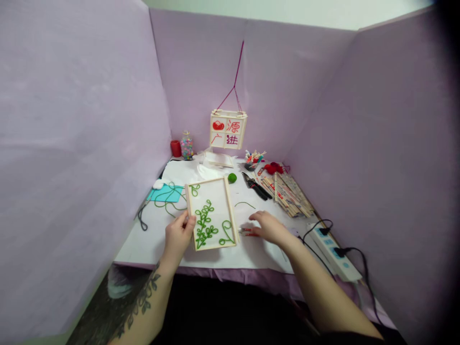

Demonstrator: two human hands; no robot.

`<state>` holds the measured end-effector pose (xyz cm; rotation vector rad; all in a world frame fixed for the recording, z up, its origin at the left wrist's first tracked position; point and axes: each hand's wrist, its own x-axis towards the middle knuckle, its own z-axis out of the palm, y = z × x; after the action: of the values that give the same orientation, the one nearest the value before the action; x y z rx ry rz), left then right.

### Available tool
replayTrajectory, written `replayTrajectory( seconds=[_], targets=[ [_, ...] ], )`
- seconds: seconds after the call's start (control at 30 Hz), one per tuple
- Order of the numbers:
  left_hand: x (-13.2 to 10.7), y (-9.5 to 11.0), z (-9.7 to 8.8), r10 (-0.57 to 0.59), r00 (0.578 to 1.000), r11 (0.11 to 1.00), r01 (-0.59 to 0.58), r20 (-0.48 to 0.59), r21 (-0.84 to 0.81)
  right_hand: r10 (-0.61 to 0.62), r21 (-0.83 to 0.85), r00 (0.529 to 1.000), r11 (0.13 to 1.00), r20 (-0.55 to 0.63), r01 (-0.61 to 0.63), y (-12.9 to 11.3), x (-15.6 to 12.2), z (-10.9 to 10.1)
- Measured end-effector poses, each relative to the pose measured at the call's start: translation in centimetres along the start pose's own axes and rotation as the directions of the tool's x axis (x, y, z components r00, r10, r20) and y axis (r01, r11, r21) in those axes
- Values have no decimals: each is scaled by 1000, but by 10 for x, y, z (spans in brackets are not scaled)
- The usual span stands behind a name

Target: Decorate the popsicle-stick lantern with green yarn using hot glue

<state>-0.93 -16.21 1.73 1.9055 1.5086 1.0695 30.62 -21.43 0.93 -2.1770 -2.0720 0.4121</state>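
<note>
Fingers of the left hand point(178, 235), in the head view, are closed on the left edge of a wooden frame point(232, 211), which sits tilted just below the middle of the view. Green cord point(204, 223) forms a leafy branch on its white panel, with loops in the upper left and lower right corners. Right of the frame, the right hand point(271, 226) has its fingers loosely parted and slightly curved, over red-handled snips point(247, 232); whether it touches them I cannot tell.

A short green strand point(245, 203) lies above the snips, and a green ball point(232, 178) sits beside the frame's upper right corner. Left of centre, loose green cord point(168, 207) curls across a blue sheet point(174, 193) on the white worktop point(143, 244). Right of centre lie black-handled pruners point(256, 186) and a pile of sticks point(287, 194); a power strip point(334, 251) is at the lower right. A lantern point(228, 129) hangs on purple string point(239, 64) in the upper middle.
</note>
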Motion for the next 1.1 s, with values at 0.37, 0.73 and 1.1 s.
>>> replayTrajectory(
  seconds=[0.37, 0.73, 1.1],
  targets=[
    [-3, 0, 2, -24, 1000, 999, 24, -7, -33, 87, -31, 996, 996, -17, -88, -18, -8, 16],
    [-15, 11, 5, -7, 1000, 998, 6, -10, -57, 214, 114, 975, 972, -65, -206, 6, 118, -36],
    [-12, 24, 12, 97, 995, 995, -97, 31, -21, 22, 715, 951, 665, -309, 217, -29, -16, 4]
  ],
)
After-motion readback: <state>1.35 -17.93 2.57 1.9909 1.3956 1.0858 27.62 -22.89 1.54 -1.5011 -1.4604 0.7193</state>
